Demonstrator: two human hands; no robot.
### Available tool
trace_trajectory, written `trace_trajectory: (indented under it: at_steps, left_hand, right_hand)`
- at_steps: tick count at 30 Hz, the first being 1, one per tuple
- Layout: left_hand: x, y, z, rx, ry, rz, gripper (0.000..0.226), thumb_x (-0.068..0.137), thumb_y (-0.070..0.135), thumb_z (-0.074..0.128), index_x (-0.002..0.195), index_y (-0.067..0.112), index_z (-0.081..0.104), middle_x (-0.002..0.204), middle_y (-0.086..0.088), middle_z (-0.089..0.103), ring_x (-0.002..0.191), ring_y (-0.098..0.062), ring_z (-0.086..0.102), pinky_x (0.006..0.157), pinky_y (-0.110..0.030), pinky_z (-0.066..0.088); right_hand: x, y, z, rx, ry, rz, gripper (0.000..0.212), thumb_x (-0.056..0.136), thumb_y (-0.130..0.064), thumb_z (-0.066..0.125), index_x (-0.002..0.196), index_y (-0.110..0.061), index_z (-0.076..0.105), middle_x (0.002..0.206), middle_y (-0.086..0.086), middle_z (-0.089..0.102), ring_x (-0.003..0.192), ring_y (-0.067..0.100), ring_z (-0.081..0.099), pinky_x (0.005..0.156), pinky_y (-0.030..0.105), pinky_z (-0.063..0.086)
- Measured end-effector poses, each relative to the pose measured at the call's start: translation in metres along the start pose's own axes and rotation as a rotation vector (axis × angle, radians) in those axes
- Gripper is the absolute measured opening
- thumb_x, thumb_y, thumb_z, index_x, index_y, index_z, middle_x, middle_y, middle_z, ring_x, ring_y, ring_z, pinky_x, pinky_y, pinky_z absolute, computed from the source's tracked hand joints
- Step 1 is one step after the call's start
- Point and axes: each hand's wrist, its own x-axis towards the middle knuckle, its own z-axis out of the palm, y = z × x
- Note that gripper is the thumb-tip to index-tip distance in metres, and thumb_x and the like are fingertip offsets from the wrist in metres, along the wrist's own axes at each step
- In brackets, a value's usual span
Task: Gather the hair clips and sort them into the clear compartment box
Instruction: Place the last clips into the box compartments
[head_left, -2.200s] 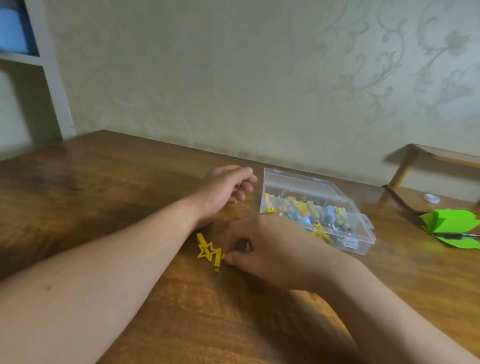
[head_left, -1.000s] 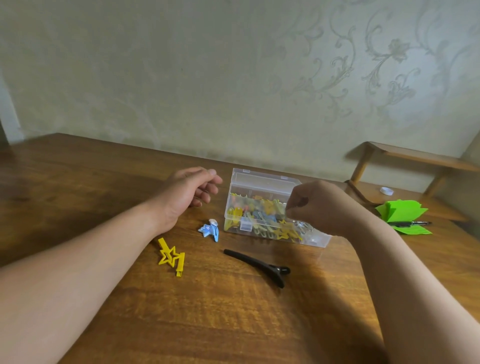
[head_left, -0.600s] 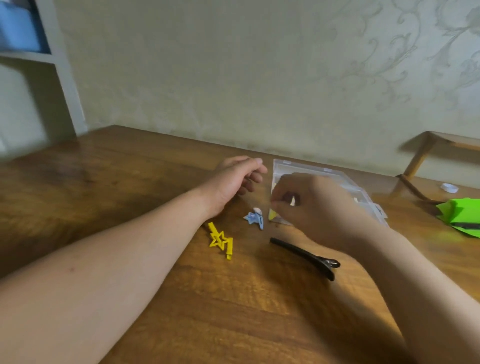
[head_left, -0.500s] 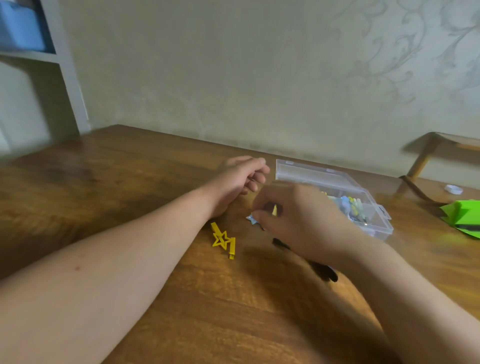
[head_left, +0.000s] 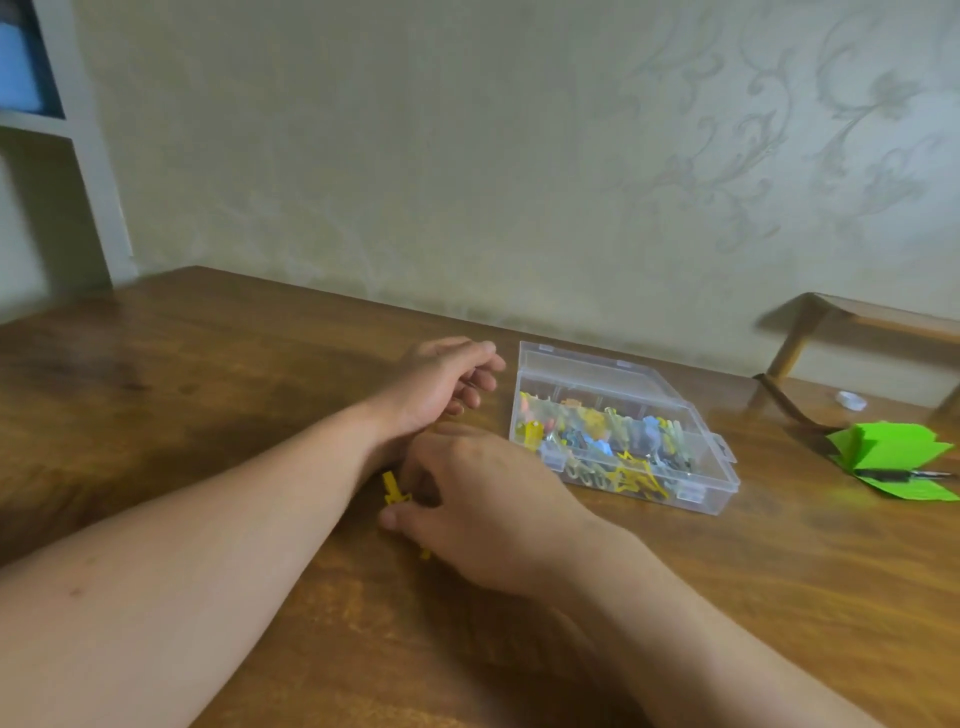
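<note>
Covering the star clip (head_left: 393, 491): right hand (head_left: 483, 512), fingers curled down over it; whether they pinch it cannot be told. Clip lies on the table (head_left: 208, 364) beneath that hand, long axis running far-left to near-right, both tips peeking out. Left hand (head_left: 441, 387): loosely curled, holding nothing, resting just beyond. Box (head_left: 711, 493): to the right, nearer the right hand
</note>
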Motion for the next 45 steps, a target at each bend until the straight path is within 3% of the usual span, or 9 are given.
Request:
trace_trajectory:
  at_steps: [9,14,18,22,27,32,38,43,45]
  left_hand:
    - [-0.003,-0.003,0.002,-0.155,0.057,-0.048,0.031,0.108,0.031,0.057,0.099,0.011,0.079,0.086,-0.004,0.072,0.065,-0.014,0.058,0.056,-0.022,0.045]
    - [-0.007,-0.001,0.002,-0.157,0.041,-0.030,0.033,0.105,0.038,0.060,0.103,0.012,0.080,0.088,-0.009,0.070,0.082,-0.022,0.063,0.077,-0.037,0.050]
    - [-0.007,-0.002,0.001,-0.138,0.032,-0.021,0.029,0.106,0.037,0.059,0.099,0.017,0.080,0.088,-0.007,0.074,0.080,-0.021,0.062,0.070,-0.034,0.045]
    - [-0.008,-0.002,0.003,-0.084,0.044,-0.014,0.032,0.108,0.034,0.055,0.107,0.013,0.080,0.089,-0.001,0.076,0.079,-0.017,0.063,0.071,-0.034,0.046]
    - [-0.010,-0.002,0.001,-0.061,0.022,-0.005,0.034,0.110,0.033,0.052,0.112,0.012,0.078,0.094,-0.003,0.072,0.083,-0.018,0.062,0.073,-0.033,0.047]
    - [-0.010,-0.003,0.000,-0.055,0.014,0.002,0.034,0.110,0.033,0.051,0.113,0.011,0.078,0.094,-0.004,0.072,0.084,-0.019,0.062,0.074,-0.033,0.047]
    - [-0.009,-0.004,-0.001,-0.056,0.004,0.005,0.035,0.110,0.033,0.051,0.114,0.010,0.077,0.096,-0.005,0.072,0.084,-0.019,0.062,0.073,-0.033,0.047]
    - [-0.009,-0.004,0.000,-0.056,0.008,0.011,0.034,0.111,0.032,0.051,0.114,0.010,0.077,0.094,-0.005,0.072,0.081,-0.017,0.062,0.071,-0.032,0.046]
    - [-0.009,-0.005,0.000,-0.050,0.012,0.013,0.034,0.110,0.032,0.051,0.114,0.010,0.077,0.093,-0.005,0.072,0.080,-0.017,0.062,0.071,-0.032,0.046]
  right_hand:
    - [-0.001,0.017,-0.002,0.286,0.062,0.059,0.022,0.095,-0.025,0.075,0.109,-0.030,0.059,0.095,-0.010,0.063,0.086,0.014,0.061,0.076,0.035,0.054]
    - [-0.005,0.037,-0.026,0.405,0.186,0.055,0.005,0.097,-0.026,0.076,0.100,-0.026,0.072,0.083,-0.008,0.069,0.072,0.009,0.059,0.066,0.025,0.047]
    - [-0.016,0.076,-0.068,0.593,0.382,0.225,0.008,0.096,-0.031,0.078,0.098,-0.023,0.080,0.079,0.004,0.075,0.063,0.020,0.061,0.058,0.023,0.045]
    - [-0.035,0.122,-0.097,0.613,0.503,0.382,0.006,0.098,-0.017,0.075,0.101,-0.016,0.080,0.072,0.004,0.076,0.060,0.013,0.065,0.056,0.025,0.050]
    - [-0.048,0.144,-0.101,0.652,0.472,0.501,0.030,0.101,-0.004,0.052,0.101,-0.011,0.081,0.089,0.010,0.080,0.075,0.016,0.074,0.062,0.028,0.059]
    - [-0.049,0.149,-0.095,0.415,0.328,0.565,0.021,0.095,-0.011,0.070,0.111,-0.024,0.073,0.081,0.002,0.080,0.066,0.012,0.069,0.069,0.038,0.062]
    - [-0.044,0.143,-0.090,0.351,0.238,0.627,0.003,0.094,-0.014,0.076,0.093,-0.016,0.077,0.077,0.002,0.080,0.072,0.019,0.075,0.076,0.040,0.065]
    - [-0.042,0.139,-0.087,0.411,0.191,0.685,0.002,0.092,-0.011,0.079,0.093,-0.010,0.079,0.079,0.007,0.080,0.054,0.003,0.068,0.048,0.019,0.053]
    - [-0.041,0.139,-0.084,0.396,0.173,0.696,0.004,0.090,-0.014,0.082,0.090,-0.011,0.079,0.078,0.005,0.081,0.055,0.004,0.069,0.047,0.018,0.049]
